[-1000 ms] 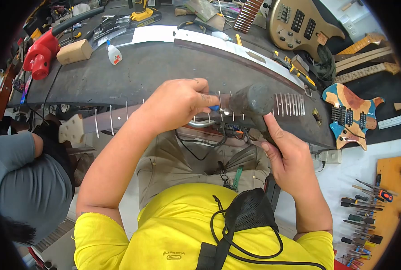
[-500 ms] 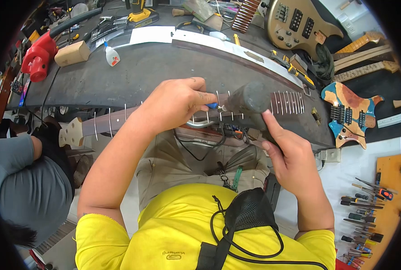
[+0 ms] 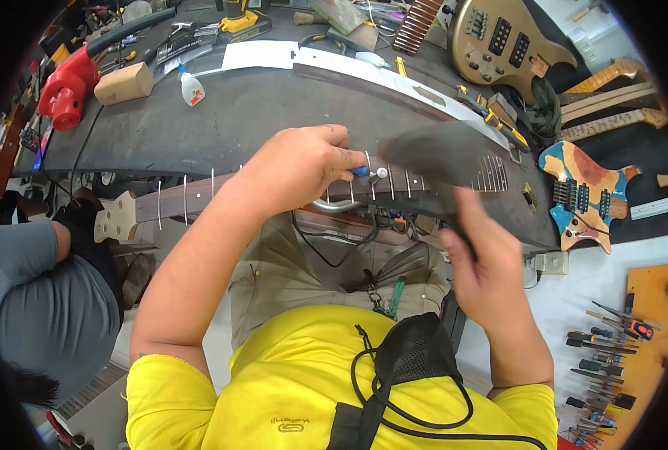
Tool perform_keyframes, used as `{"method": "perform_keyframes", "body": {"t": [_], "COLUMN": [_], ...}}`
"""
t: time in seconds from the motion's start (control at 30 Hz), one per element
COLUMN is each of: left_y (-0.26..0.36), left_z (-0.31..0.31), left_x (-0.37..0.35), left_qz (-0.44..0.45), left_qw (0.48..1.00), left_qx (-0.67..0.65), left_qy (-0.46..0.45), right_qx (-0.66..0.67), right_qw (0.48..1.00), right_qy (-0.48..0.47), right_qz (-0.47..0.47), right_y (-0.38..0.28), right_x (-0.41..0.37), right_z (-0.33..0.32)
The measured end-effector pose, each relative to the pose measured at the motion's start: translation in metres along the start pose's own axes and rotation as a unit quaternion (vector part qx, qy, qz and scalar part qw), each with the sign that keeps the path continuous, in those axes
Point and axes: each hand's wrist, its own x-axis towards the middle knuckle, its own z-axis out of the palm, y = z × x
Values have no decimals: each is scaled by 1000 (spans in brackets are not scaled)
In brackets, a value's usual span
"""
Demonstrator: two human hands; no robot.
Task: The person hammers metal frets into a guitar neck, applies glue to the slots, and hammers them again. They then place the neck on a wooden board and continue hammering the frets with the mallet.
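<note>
A guitar neck with metal frets (image 3: 199,196) lies across in front of me, its pale headstock (image 3: 116,217) at the left. My left hand (image 3: 304,165) is closed on a small tool with a blue handle (image 3: 359,171), whose round metal end (image 3: 382,172) sits over the fretboard. In my right hand (image 3: 484,251) is the handle of a dark mallet. The mallet head (image 3: 439,150) is blurred and hangs over the frets just right of the tool. Part of the neck is hidden behind my left wrist and the mallet.
On the dark bench (image 3: 236,112) are a red blower (image 3: 67,90), a wooden block (image 3: 124,83), a glue bottle (image 3: 192,88) and a long white strip (image 3: 379,75). Guitar bodies (image 3: 499,41) stand at the right. A person in grey (image 3: 52,300) is at the left.
The mallet head has moved up and to the right, away from the tool, and is blurred. The tool's round metal end now shows more fully. My left hand stays closed on the tool.
</note>
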Motion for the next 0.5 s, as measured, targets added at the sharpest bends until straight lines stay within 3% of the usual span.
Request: {"method": "perform_keyframes", "body": {"t": [0.03,0.1,0.17,0.3,0.37,0.43,0.5], "left_y": [0,1,-1,0,-2,-3,-1], "left_z": [-1,-2,-2,0,0,-2,-2], "left_x": [0,1,4,2,2,5,4], "left_qz": [1,13,11,-16,-12,-7,-19], "left_qw": [1000,1000,1000,1000,1000,1000,1000], "left_qx": [2,-10,-5,-9,-8,-8,-16], "left_qy": [1,15,17,-3,1,9,-6], "right_qx": [-20,-25,-1,19,-2,-19,33], "right_qw": [998,996,999,995,999,998,995], "right_qy": [-61,-73,6,86,-37,-49,82], "right_qz": [20,33,-34,-39,18,27,-40], "right_y": [1,-3,-2,4,1,-3,0], "right_x": [3,4,4,3,9,11,7], "right_z": [0,-8,-11,5,-1,-9,-6]}}
